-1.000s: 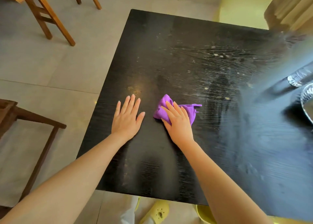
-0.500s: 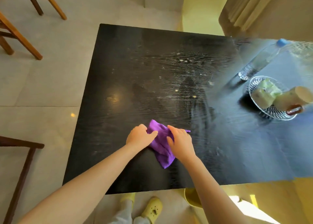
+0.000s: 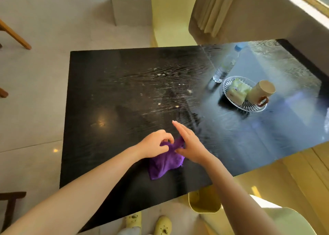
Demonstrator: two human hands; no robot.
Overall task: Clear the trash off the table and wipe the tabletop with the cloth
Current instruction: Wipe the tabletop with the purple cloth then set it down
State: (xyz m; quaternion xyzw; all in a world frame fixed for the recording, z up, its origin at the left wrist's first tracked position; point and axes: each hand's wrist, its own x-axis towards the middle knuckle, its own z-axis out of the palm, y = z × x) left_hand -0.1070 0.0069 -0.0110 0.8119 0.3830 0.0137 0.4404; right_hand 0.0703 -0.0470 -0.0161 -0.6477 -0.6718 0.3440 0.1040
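Observation:
A purple cloth (image 3: 164,163) lies crumpled on the black wooden table (image 3: 110,96) near its front edge. My left hand (image 3: 154,143) pinches the cloth's upper left part with curled fingers. My right hand (image 3: 189,145) holds the cloth's right side between thumb and lower fingers, while its index finger points out over the table. Pale crumbs and wet streaks (image 3: 167,90) mark the tabletop beyond the hands.
A glass dish (image 3: 249,106) at the right holds a beige mug (image 3: 260,93) and a wrapped pack (image 3: 237,92). A clear water bottle (image 3: 227,64) stands behind it. A yellow bin (image 3: 204,203) sits below the front edge. Wooden chairs (image 3: 12,33) stand at the left.
My left hand left the tabletop and took hold of the cloth. Both hands drew the cloth toward the front edge and now gather it. The view shifted right, showing the dish and bottle.

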